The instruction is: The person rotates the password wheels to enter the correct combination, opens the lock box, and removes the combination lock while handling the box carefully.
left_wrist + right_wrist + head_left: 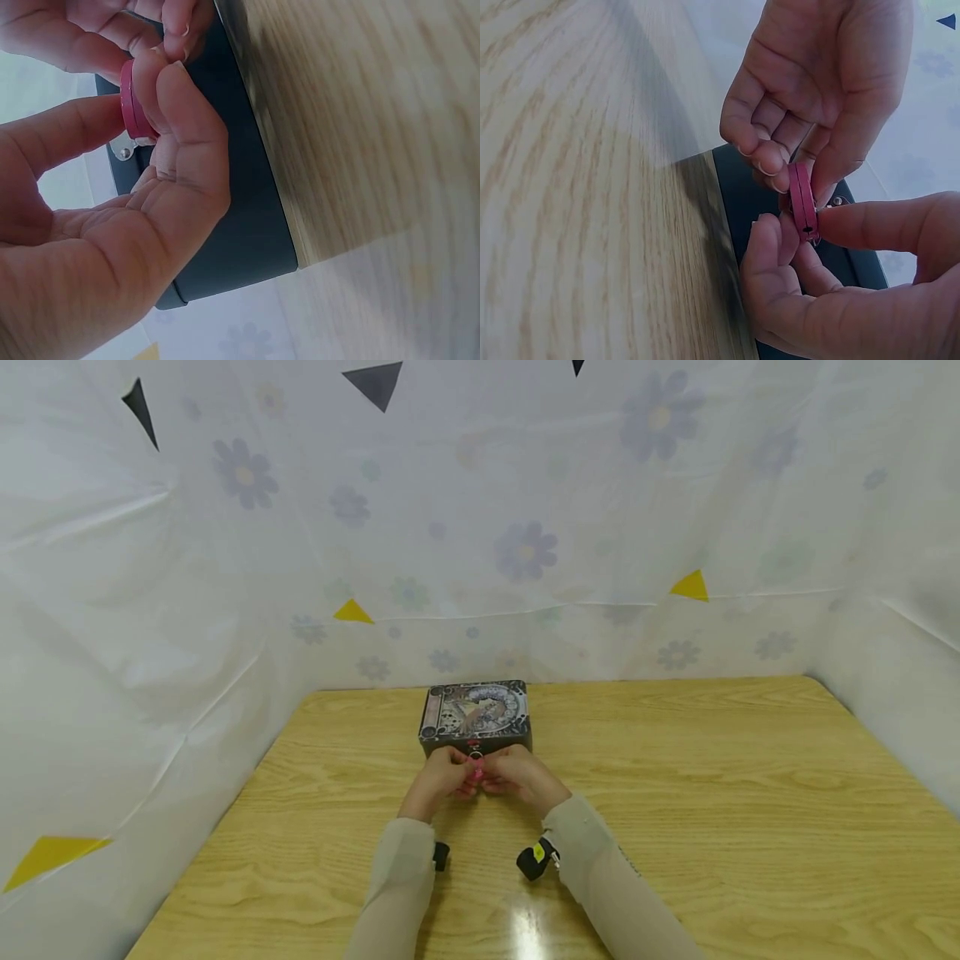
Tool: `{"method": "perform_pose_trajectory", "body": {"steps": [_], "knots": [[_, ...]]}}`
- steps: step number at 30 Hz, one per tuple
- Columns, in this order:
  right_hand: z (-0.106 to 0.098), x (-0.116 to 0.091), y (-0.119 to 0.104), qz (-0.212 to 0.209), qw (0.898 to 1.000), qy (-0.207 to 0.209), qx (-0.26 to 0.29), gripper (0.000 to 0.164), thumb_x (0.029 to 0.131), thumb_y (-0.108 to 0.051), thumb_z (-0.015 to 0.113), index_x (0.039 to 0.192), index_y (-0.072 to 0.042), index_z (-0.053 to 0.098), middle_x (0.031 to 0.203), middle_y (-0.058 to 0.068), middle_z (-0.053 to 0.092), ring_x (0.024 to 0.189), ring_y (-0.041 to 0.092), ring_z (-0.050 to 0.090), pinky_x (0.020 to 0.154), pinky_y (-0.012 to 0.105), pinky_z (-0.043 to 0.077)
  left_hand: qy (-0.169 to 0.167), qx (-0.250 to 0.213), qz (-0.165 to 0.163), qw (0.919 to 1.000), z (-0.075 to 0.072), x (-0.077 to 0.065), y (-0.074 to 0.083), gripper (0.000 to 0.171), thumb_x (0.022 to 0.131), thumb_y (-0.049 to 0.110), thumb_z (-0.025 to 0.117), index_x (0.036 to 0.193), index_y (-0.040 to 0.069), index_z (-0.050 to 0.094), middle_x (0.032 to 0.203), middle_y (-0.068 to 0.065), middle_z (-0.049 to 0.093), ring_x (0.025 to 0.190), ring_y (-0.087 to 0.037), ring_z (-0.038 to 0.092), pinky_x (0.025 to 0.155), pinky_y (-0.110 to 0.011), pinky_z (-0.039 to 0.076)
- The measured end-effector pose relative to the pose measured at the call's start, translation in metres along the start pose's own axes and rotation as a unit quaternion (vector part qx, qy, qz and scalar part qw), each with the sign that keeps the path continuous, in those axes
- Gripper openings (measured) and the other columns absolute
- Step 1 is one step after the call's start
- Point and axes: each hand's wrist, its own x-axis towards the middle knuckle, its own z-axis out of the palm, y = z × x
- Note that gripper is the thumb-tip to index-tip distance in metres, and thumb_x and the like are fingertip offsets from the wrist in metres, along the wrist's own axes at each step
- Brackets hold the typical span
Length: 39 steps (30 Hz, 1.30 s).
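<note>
A small pink padlock [478, 767] with a metal shackle is at the front of a dark box [480, 710] whose lid bears an ornate picture. My left hand [446, 774] pinches the padlock from the left between thumb and fingers. From the other side, my right hand [517, 772] pinches it too. Seen edge-on in the left wrist view, the pink body [130, 101] shows a seam along its side. The right wrist view shows a small metal latch piece [838, 201] just behind the padlock. Fingers of both hands hide part of the padlock.
The box stands near the back edge of a wooden table [712, 793]. Behind the table hangs a pale flowered curtain [450, 527] with yellow and dark triangles on it. Black straps [534, 860] are at both wrists.
</note>
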Motion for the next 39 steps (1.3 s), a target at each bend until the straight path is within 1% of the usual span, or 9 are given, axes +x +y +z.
{"method": "perform_pose_trajectory", "body": {"steps": [10,19,25,28,31,32,34,36,39], "knots": [[0.002,-0.003,-0.002,-0.006,1.0,0.006,0.0,0.027,0.09,0.005,0.052,0.112,0.02,0.057,0.082,0.007,0.063,0.068,0.012,0.058,0.071,0.027,0.055,-0.001,-0.006,0.0,1.0,0.0,0.0,-0.001,0.007,0.095,0.0,0.053,0.097,-0.007,0.052,0.076,-0.013,0.063,0.054,-0.013,0.058,0.063,-0.035,0.058],[0.002,0.001,0.0,0.007,1.0,0.022,0.01,0.016,0.09,0.001,0.056,0.096,0.013,0.065,0.068,0.005,0.061,0.059,0.011,0.059,0.062,0.025,0.054,-0.004,0.001,-0.007,1.0,0.0,0.0,0.0,0.01,0.097,0.002,0.052,0.1,-0.007,0.051,0.079,-0.014,0.063,0.056,-0.015,0.059,0.064,-0.035,0.058],[0.002,0.003,0.001,-0.001,1.0,0.023,0.017,0.019,0.091,0.003,0.056,0.101,0.017,0.063,0.068,0.004,0.06,0.059,0.01,0.057,0.06,0.021,0.053,-0.01,-0.001,-0.009,0.9999,-0.003,-0.001,0.001,0.021,0.101,0.01,0.044,0.102,-0.009,0.053,0.077,-0.013,0.061,0.057,-0.016,0.059,0.065,-0.036,0.058],[0.003,0.002,0.001,-0.005,1.0,0.023,0.017,0.019,0.09,0.004,0.055,0.1,0.018,0.063,0.068,0.004,0.059,0.059,0.01,0.057,0.06,0.021,0.053,-0.011,0.029,-0.002,0.9995,-0.007,-0.002,0.002,0.025,0.101,0.011,0.044,0.098,-0.011,0.055,0.075,-0.015,0.061,0.059,-0.019,0.061,0.067,-0.039,0.058],[0.003,0.002,0.001,-0.008,0.999,0.026,0.019,0.017,0.09,0.004,0.056,0.098,0.018,0.063,0.067,0.005,0.059,0.058,0.01,0.057,0.059,0.021,0.054,-0.012,0.076,0.014,0.9969,-0.011,-0.003,0.003,0.026,0.1,0.009,0.047,0.093,-0.013,0.059,0.075,-0.02,0.063,0.064,-0.026,0.064,0.068,-0.041,0.058],[0.004,0.002,0.002,-0.008,0.999,0.027,0.019,0.016,0.089,0.004,0.057,0.097,0.017,0.064,0.066,0.005,0.059,0.058,0.01,0.057,0.058,0.021,0.054,-0.011,0.098,0.02,0.9949,-0.013,-0.003,0.003,0.026,0.098,0.009,0.05,0.09,-0.013,0.06,0.075,-0.021,0.064,0.065,-0.027,0.064,0.066,-0.039,0.058],[0.004,0.002,0.003,-0.005,0.999,0.025,0.021,0.014,0.089,0.004,0.058,0.094,0.016,0.064,0.066,0.004,0.06,0.058,0.01,0.057,0.058,0.022,0.053,-0.008,0.139,0.03,0.9897,-0.015,-0.004,0.002,0.023,0.096,0.009,0.056,0.084,-0.009,0.063,0.072,-0.017,0.064,0.064,-0.025,0.062,0.062,-0.033,0.055],[0.005,0.003,0.004,-0.005,1.0,0.024,0.02,0.013,0.089,0.005,0.058,0.092,0.015,0.065,0.066,0.004,0.059,0.057,0.01,0.057,0.059,0.022,0.054,-0.003,0.179,0.038,0.9831,-0.016,-0.006,0.002,0.025,0.092,0.011,0.062,0.071,-0.003,0.062,0.063,-0.01,0.06,0.058,-0.021,0.057,0.054,-0.028,0.049],[0.006,0.003,0.004,-0.003,1.0,0.026,0.018,0.012,0.089,0.005,0.057,0.09,0.013,0.065,0.066,0.004,0.059,0.058,0.01,0.056,0.059,0.022,0.053,0.014,0.233,0.059,0.9706,-0.015,-0.009,0.003,0.035,0.085,0.012,0.069,0.056,0.007,0.051,0.053,0.0,0.047,0.052,-0.014,0.045,0.048,-0.024,0.036]]}}
